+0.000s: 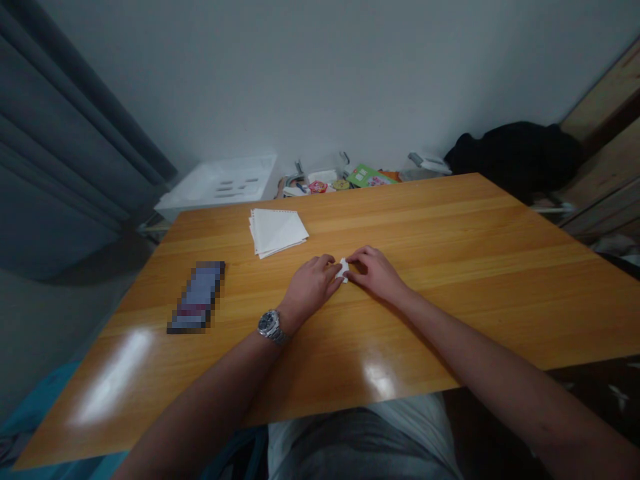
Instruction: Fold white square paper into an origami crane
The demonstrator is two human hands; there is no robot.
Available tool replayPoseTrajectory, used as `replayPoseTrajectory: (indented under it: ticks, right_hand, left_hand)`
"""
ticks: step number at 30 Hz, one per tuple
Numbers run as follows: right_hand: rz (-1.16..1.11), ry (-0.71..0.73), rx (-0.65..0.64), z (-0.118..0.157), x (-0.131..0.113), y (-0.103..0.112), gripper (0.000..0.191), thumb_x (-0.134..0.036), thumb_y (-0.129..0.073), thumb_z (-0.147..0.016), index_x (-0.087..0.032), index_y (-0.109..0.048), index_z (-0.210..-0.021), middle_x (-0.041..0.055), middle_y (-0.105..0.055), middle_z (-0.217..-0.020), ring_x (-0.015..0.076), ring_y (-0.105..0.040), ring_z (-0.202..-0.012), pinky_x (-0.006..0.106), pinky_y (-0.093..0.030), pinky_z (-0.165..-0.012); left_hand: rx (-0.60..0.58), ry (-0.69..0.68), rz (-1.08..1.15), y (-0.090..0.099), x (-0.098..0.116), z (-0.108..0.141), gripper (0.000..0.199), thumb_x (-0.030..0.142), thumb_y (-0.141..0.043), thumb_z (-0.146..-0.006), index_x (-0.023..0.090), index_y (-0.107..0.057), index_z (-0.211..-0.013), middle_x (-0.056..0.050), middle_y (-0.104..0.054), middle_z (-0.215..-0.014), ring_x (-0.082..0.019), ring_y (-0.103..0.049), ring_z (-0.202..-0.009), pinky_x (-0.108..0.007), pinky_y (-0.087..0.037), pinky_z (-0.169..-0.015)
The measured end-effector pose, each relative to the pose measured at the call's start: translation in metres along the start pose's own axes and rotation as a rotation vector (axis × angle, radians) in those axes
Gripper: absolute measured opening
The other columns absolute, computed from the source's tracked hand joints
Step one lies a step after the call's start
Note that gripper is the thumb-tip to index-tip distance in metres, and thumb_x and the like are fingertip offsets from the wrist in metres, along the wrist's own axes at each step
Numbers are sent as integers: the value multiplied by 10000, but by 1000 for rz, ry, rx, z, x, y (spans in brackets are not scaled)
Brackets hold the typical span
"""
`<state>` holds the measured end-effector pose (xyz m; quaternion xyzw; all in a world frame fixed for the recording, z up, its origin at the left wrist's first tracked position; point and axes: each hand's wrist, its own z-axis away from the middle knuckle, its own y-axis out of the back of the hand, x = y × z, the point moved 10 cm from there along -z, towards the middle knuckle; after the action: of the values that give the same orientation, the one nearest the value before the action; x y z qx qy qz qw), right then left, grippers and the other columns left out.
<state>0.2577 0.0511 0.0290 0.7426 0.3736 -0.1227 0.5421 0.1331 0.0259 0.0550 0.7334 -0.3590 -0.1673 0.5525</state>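
Note:
A small piece of white paper (343, 269) is held between both hands over the middle of the wooden table (450, 267). My left hand (311, 287), with a metal watch (271, 325) on its wrist, has its fingers closed on the paper's left side. From the right, the thumb and fingertips of my right hand (375, 275) pinch the same paper. What folds the paper has is too small to tell. Behind my left hand lies a stack of white sheets (278, 231), with holes along one edge.
A pixelated phone-like object (199, 297) lies on the table's left part. Beyond the far edge are a white tray (225, 180), a green booklet (369, 177) and small items. Black cloth (515, 157) is at the back right; a grey curtain (65, 133) hangs left.

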Motion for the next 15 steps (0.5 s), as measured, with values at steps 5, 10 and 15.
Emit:
replayPoseTrajectory:
  ticks: [5, 10, 15]
  right_hand:
    - [-2, 15, -4, 0, 0, -2, 245, -297, -759, -841, -227, -732, -1074, 89, -640, -1070, 262, -599, -1046, 431, -488, -942]
    - [-25, 53, -18, 0, -3, -3, 285, -282, -729, -864, -230, -711, -1143, 92, -632, -1104, 259, -595, -1069, 427, -487, -958]
    - [-14, 97, -11, 1, -11, -1, 266, -259, -685, -888, -210, -709, -1148, 100, -629, -1122, 250, -599, -1066, 423, -482, -965]
  left_hand:
    - [18, 54, 130, -7, -13, 1, 211, 345, -551, -989, 215, -680, -1095, -72, -641, -1110, -220, -618, -991, -358, -513, -897]
    - [28, 72, 193, -10, -18, 1, 194, 345, -586, -971, 207, -674, -1075, -67, -638, -1091, -218, -609, -1005, -354, -505, -916]
    - [22, 71, 192, -8, -16, 1, 173, 338, -581, -974, 202, -661, -1045, -68, -637, -1084, -219, -609, -994, -357, -501, -905]
